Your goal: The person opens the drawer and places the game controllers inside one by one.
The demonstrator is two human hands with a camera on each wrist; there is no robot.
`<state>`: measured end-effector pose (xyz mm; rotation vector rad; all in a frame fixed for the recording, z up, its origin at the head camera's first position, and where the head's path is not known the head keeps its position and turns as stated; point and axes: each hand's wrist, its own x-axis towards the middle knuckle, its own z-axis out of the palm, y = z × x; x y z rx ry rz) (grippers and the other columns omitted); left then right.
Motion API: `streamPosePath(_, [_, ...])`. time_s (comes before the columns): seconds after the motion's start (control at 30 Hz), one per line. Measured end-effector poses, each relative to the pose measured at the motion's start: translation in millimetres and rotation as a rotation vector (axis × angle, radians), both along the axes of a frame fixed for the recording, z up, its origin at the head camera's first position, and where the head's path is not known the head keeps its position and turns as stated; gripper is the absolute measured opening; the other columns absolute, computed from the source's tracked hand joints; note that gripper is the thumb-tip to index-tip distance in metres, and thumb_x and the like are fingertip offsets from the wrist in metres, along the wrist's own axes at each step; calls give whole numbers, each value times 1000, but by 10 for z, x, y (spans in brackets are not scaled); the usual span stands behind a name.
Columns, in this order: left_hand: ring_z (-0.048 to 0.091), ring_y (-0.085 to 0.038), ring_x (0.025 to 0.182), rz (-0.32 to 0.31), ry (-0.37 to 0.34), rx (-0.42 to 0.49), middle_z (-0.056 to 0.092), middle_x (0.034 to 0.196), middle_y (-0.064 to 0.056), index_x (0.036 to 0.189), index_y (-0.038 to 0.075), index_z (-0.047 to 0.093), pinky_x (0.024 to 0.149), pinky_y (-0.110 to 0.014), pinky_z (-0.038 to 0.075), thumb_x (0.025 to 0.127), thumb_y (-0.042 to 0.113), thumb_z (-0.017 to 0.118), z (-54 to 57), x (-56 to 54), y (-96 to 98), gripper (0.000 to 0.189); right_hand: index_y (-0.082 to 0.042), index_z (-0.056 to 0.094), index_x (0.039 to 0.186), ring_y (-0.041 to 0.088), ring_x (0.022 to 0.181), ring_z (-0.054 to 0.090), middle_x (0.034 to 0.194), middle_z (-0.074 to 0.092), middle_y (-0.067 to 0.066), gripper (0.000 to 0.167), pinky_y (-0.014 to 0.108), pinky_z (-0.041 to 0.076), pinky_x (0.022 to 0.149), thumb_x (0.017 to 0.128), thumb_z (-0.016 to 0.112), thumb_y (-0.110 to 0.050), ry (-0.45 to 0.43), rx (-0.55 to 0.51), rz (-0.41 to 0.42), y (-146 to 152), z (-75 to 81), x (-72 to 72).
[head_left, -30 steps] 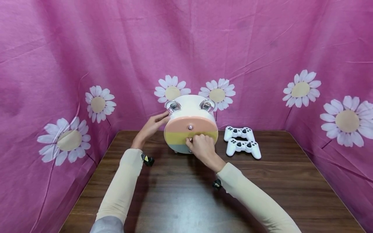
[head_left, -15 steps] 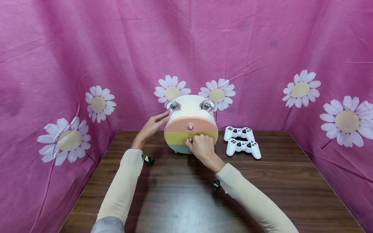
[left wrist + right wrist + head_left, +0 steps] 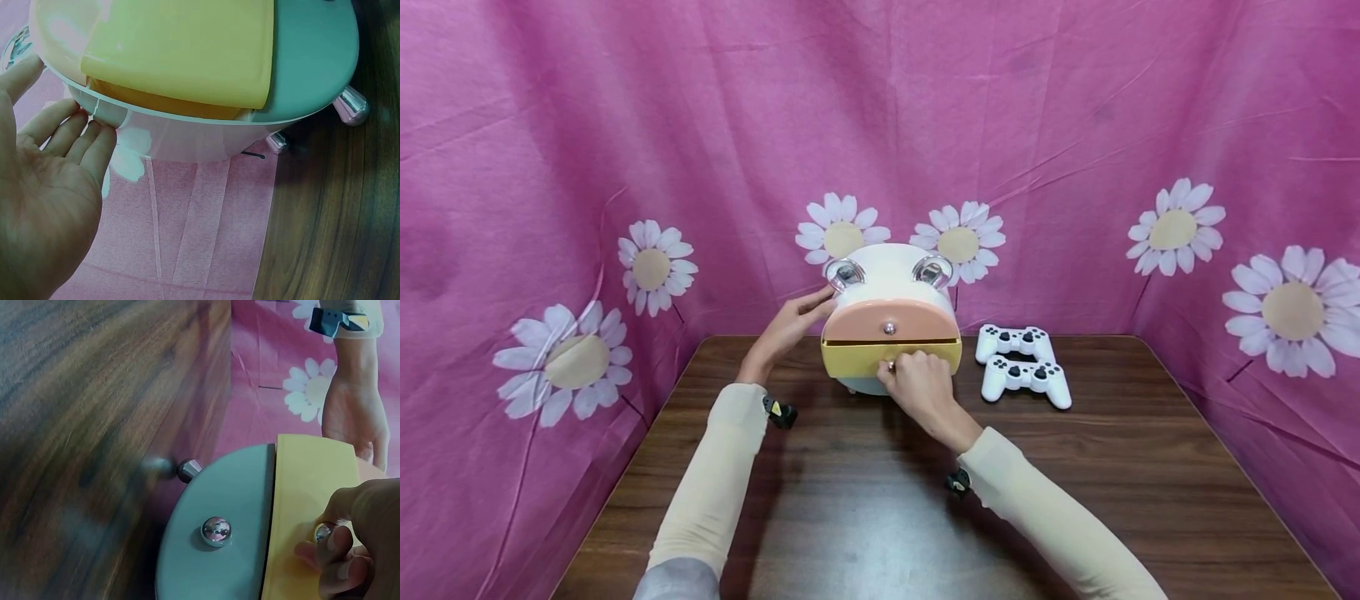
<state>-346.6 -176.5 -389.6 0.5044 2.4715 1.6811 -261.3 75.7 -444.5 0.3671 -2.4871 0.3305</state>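
Note:
A small rounded drawer cabinet (image 3: 891, 279) with a white body and two silver ear-like rings stands at the back of the table. Its front has a peach drawer (image 3: 857, 321), a yellow drawer (image 3: 850, 360) and a blue-green drawer (image 3: 206, 494). My right hand (image 3: 922, 387) pinches the silver knob (image 3: 323, 533) of the yellow drawer, which sticks out a little, with a dark gap above it. My left hand (image 3: 782, 332) rests its extended fingers against the cabinet's left side. The left wrist view shows the palm (image 3: 53, 194) and the fingertips at the cabinet wall.
Two white game controllers (image 3: 1026, 379) lie just right of the cabinet, one in front of the other. Silver feet (image 3: 351, 106) raise the cabinet off the dark wooden table (image 3: 865, 500). A pink curtain (image 3: 760, 150) with daisies hangs behind and at both sides.
The yellow drawer was flush with the front before and now sticks out slightly toward me. My right hand has moved slightly with its knob. My left hand stays in place.

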Motion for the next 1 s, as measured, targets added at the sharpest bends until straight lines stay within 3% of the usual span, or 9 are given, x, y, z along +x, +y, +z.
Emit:
streamPosePath(0.37, [31,-21,162,0,33,12,44,168,9,160,29,50,134,-53,22,105,53,64,-15,2,-2,62,-18,40,50,28,42,50,47,46,3,59,42,35,34,95,74,-37,52,15,25,-13,-2,258])
streamPosePath(0.67, [32,-21,161,5,43,-9,45,168,8,160,30,50,134,-53,23,104,56,64,-21,6,1,63,-21,38,50,19,41,40,46,37,-4,60,35,27,34,94,75,-37,57,28,55,14,-15,472])
streamPosePath(1.0, [33,-21,161,9,52,-8,46,168,5,160,29,50,134,-53,25,102,61,64,-37,-4,-2,68,-21,42,52,18,38,38,46,34,-6,57,33,24,33,92,78,-39,134,46,86,28,-47,708])
